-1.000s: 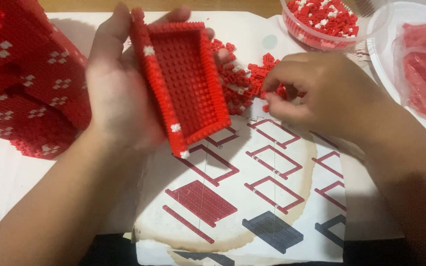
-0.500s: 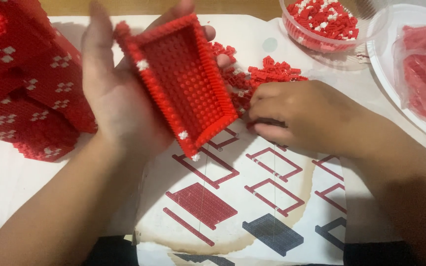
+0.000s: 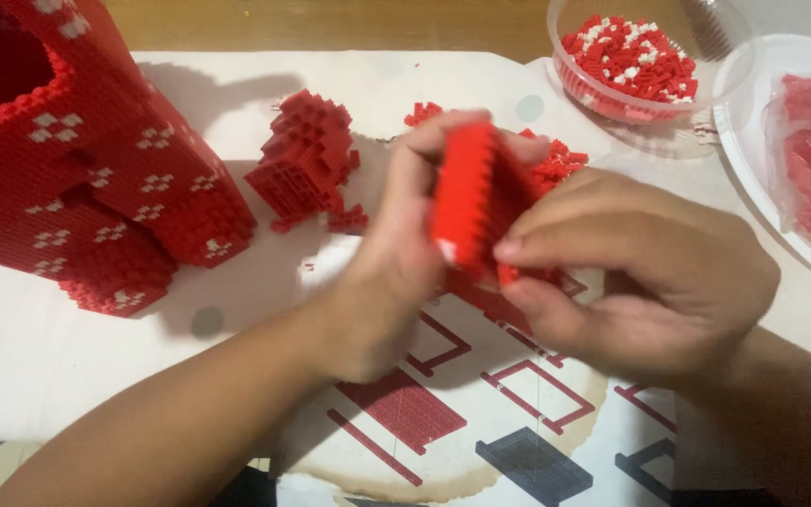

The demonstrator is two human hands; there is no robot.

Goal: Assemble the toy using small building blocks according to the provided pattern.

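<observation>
A flat red brick-built panel [image 3: 469,192] with a raised rim is held on edge above the instruction sheet [image 3: 481,413]. My left hand [image 3: 396,253] grips it from the left side. My right hand [image 3: 640,272] pinches its near edge from the right with thumb and fingers. Behind the hands lies a loose pile of small red bricks [image 3: 556,161]. A small red brick-built block [image 3: 304,161] sits to the left of my left hand.
A large red brick model with white square patterns [image 3: 77,160] stands at the far left. A clear bowl of red and white bricks [image 3: 635,61] sits at the back right. Beside it, a white plate [image 3: 753,150] holds bagged red pieces.
The panel has turned from lying face-up in my left palm to standing on edge. My right hand left the loose bricks and came onto the panel.
</observation>
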